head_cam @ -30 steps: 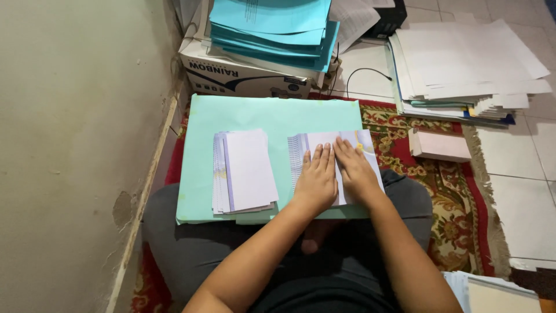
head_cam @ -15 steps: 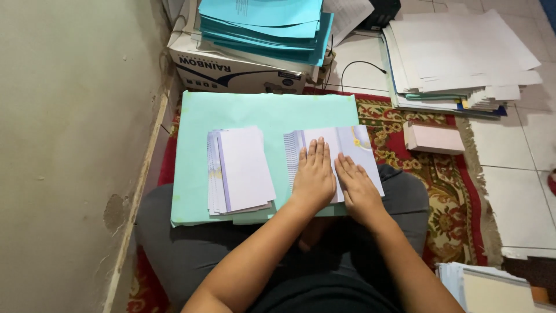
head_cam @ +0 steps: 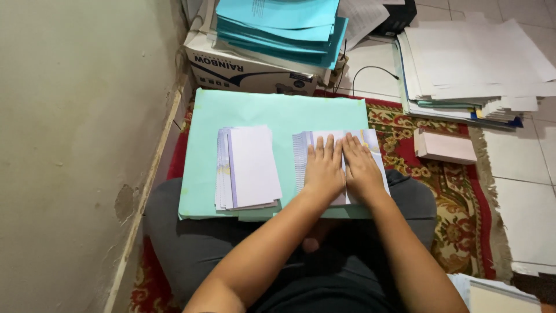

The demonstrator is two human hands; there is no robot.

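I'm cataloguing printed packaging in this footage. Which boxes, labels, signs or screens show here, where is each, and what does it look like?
Cardboard box: by the wall, beyond the green board on the lap; long, white with dark blue lettering and panels, a stack of teal folders on top.
Small label: on the box's front face, right end; white rectangle, print too small to tell.
No signs or screens in view.

Both forearms extend forward from the lap. Left hand (head_cam: 323, 171) and right hand (head_cam: 362, 171) lie palms down, side by side, fingers straight and together, touching.
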